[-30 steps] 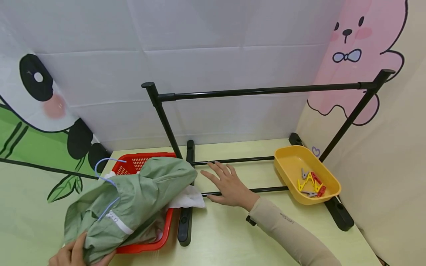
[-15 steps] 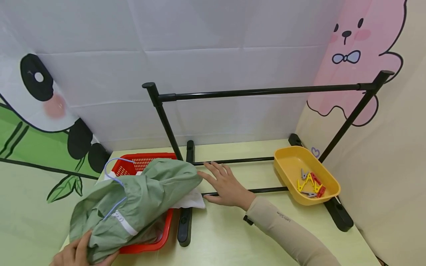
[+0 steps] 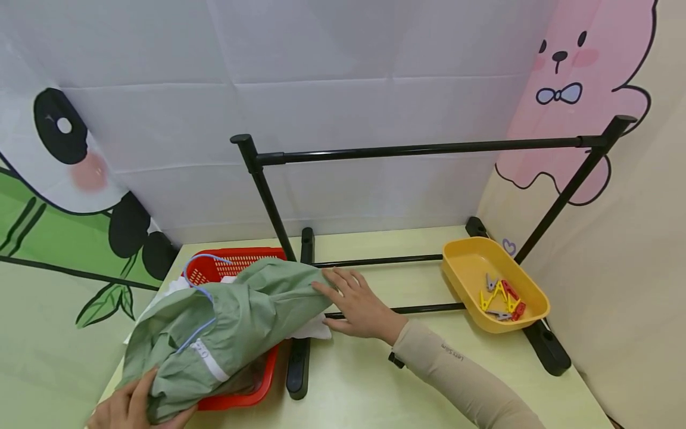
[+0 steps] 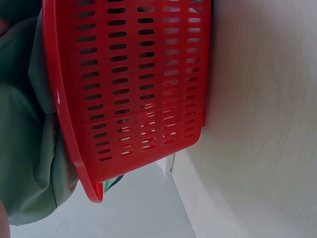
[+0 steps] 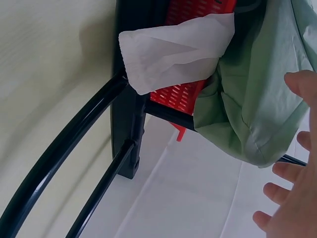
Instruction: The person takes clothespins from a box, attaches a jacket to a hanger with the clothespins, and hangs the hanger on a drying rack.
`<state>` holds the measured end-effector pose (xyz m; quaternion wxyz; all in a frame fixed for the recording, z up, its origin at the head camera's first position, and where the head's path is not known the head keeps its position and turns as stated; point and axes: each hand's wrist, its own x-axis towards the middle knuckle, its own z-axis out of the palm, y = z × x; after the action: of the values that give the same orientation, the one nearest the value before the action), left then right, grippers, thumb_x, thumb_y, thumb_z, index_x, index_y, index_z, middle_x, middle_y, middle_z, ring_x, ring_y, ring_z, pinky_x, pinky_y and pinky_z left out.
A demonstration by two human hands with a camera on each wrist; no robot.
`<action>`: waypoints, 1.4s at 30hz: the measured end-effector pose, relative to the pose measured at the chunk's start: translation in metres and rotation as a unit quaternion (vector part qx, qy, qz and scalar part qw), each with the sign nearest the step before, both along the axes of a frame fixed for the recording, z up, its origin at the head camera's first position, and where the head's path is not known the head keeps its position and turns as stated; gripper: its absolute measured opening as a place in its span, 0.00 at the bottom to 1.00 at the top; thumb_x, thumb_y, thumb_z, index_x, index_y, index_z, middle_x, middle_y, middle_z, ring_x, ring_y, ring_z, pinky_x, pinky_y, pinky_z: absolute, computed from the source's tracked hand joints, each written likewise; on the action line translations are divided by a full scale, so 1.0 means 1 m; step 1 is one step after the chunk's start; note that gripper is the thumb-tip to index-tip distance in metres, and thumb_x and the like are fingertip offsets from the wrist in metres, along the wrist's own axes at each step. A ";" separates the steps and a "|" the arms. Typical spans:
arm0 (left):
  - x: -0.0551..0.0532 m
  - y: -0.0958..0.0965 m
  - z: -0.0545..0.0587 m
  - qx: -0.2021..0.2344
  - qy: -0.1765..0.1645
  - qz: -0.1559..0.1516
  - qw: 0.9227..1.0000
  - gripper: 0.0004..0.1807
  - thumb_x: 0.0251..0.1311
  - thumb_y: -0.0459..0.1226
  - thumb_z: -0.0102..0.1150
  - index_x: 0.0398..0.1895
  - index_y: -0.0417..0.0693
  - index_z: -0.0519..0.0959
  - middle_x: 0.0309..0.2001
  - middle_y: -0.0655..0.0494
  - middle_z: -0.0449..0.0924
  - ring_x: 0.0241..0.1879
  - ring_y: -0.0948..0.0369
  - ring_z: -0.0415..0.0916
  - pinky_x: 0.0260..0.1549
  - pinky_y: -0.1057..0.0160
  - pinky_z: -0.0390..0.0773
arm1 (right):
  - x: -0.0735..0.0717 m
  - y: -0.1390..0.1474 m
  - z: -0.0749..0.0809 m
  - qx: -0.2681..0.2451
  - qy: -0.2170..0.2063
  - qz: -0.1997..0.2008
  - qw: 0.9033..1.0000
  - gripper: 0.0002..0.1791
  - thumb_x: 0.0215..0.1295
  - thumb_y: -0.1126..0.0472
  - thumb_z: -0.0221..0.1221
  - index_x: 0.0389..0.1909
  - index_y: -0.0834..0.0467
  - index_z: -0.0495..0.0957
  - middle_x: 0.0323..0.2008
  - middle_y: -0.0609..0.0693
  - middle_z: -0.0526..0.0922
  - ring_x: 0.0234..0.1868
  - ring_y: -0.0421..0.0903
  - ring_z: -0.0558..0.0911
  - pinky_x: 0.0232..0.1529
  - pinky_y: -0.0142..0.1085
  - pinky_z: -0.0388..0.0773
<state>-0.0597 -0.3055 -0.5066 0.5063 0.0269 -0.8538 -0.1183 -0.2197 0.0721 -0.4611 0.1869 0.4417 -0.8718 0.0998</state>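
Note:
A green garment with a white label lies bunched over the red basket. A light blue hanger pokes out of it, its curved hook towards the basket's back. My left hand grips the garment's near left edge, thumb under the cloth; only parts of that hand show in the left wrist view. My right hand, fingers spread and straight, is at the garment's right end; whether the fingertips touch the cloth I cannot tell. White cloth hangs over the basket's side beneath the garment.
A black rack stands on the pale table, with two low bars behind and beneath my right hand. At right, a yellow tray holds several clothes pegs in red, yellow and grey.
The garment and hanger have shifted right across the basket, my left hand moving along with them. My right hand has come slightly left, up to the garment's end.

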 end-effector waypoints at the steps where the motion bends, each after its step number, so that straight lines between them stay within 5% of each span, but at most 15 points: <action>1: -0.001 -0.001 0.000 -0.006 0.007 -0.004 1.000 0.52 0.45 0.79 0.41 0.49 0.41 0.80 0.38 0.35 0.75 0.35 0.33 0.67 0.31 0.44 0.56 | 0.001 0.000 0.000 -0.003 -0.003 0.001 1.000 0.38 0.66 0.45 0.63 0.73 0.54 0.62 0.72 0.59 0.61 0.72 0.58 0.60 0.68 0.55 0.57; 11: -0.008 -0.001 0.003 -0.028 0.041 -0.031 0.998 0.51 0.46 0.78 0.43 0.45 0.40 0.80 0.34 0.34 0.74 0.29 0.35 0.65 0.26 0.47 0.53 | 0.004 -0.001 -0.005 -0.008 -0.006 0.004 1.000 0.35 0.70 0.47 0.58 0.73 0.57 0.61 0.72 0.60 0.61 0.71 0.58 0.62 0.66 0.54 0.60; 20: -0.007 0.004 0.009 -0.017 0.004 -0.037 0.999 0.54 0.45 0.80 0.42 0.47 0.39 0.78 0.34 0.32 0.70 0.29 0.33 0.64 0.28 0.46 0.51 | 0.002 -0.003 -0.008 -0.046 0.025 0.012 0.999 0.33 0.69 0.51 0.60 0.70 0.59 0.65 0.64 0.60 0.68 0.67 0.56 0.66 0.64 0.51 0.62; 27: -0.025 0.015 0.017 -0.004 0.152 -0.054 0.987 0.49 0.45 0.77 0.47 0.35 0.37 0.80 0.25 0.32 0.70 0.21 0.36 0.58 0.25 0.56 0.48 | 0.002 -0.005 -0.009 -0.080 0.040 0.021 0.996 0.32 0.69 0.52 0.60 0.68 0.63 0.65 0.59 0.60 0.70 0.62 0.55 0.69 0.63 0.50 0.64; 29: -0.027 0.022 0.024 0.006 0.164 -0.060 0.985 0.48 0.46 0.76 0.47 0.34 0.36 0.80 0.24 0.33 0.69 0.20 0.36 0.57 0.27 0.59 0.47 | 0.003 -0.006 -0.007 -0.091 0.042 0.023 0.995 0.31 0.70 0.53 0.59 0.68 0.63 0.65 0.58 0.60 0.70 0.61 0.55 0.69 0.63 0.50 0.64; 34: -0.028 0.032 0.032 0.021 0.144 -0.066 0.987 0.47 0.48 0.74 0.49 0.35 0.35 0.79 0.26 0.33 0.70 0.22 0.36 0.59 0.29 0.61 0.47 | 0.003 -0.007 -0.001 -0.110 0.049 0.019 0.993 0.29 0.73 0.52 0.54 0.67 0.65 0.66 0.56 0.61 0.71 0.58 0.56 0.71 0.62 0.50 0.65; 39: -0.029 0.020 0.017 0.018 0.084 -0.065 0.994 0.50 0.47 0.76 0.48 0.41 0.35 0.80 0.31 0.32 0.71 0.26 0.35 0.63 0.30 0.57 0.49 | 0.002 -0.007 -0.001 -0.118 0.060 0.011 0.991 0.30 0.78 0.46 0.41 0.66 0.65 0.66 0.55 0.61 0.72 0.56 0.56 0.72 0.60 0.50 0.67; 42: -0.029 0.020 0.017 0.018 0.056 -0.073 0.996 0.51 0.49 0.76 0.46 0.43 0.34 0.79 0.33 0.32 0.71 0.28 0.35 0.63 0.31 0.58 0.49 | 0.002 -0.006 -0.003 -0.122 0.067 0.007 0.990 0.32 0.79 0.43 0.35 0.66 0.64 0.66 0.54 0.62 0.72 0.55 0.57 0.72 0.59 0.51 0.67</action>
<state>-0.0884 -0.2857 -0.4897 0.5429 -0.0329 -0.8214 -0.1718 -0.2182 0.0662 -0.4641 0.2965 0.4269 -0.8358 0.1771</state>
